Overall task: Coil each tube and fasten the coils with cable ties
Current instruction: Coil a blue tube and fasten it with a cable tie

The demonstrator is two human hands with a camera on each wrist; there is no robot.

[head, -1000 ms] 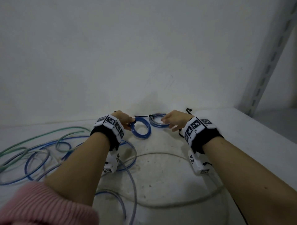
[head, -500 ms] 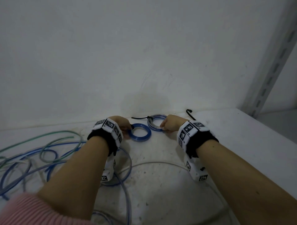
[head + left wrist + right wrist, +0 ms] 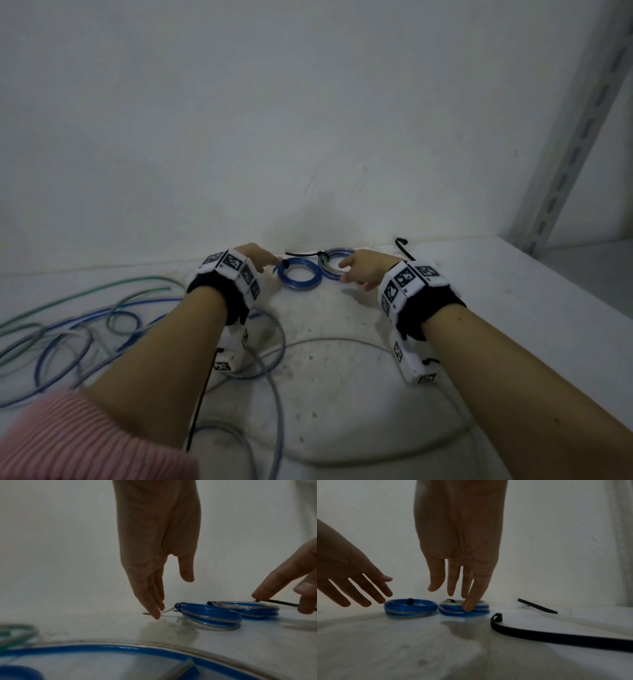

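Note:
Two tied coils lie side by side on the white surface by the wall: a blue coil (image 3: 299, 278) (image 3: 211, 615) (image 3: 410, 607) and a blue and clear coil (image 3: 334, 265) (image 3: 453, 610) to its right. My left hand (image 3: 258, 262) (image 3: 154, 596) hovers at the blue coil's left with straight fingers, fingertips by the tie's tail. My right hand (image 3: 358, 270) (image 3: 458, 588) is open too, one fingertip touching the right coil's side. Neither hand holds anything.
A loose black cable tie (image 3: 403, 247) (image 3: 539, 635) lies right of the coils near the wall. Uncoiled blue and green tubes (image 3: 85, 325) sprawl at the left, and a clear tube (image 3: 342, 342) loops under my forearms. A slotted shelf post (image 3: 575, 130) stands at the right.
My left hand set the blue coil down beside the other coil. Both hands have let go and straightened their fingers.

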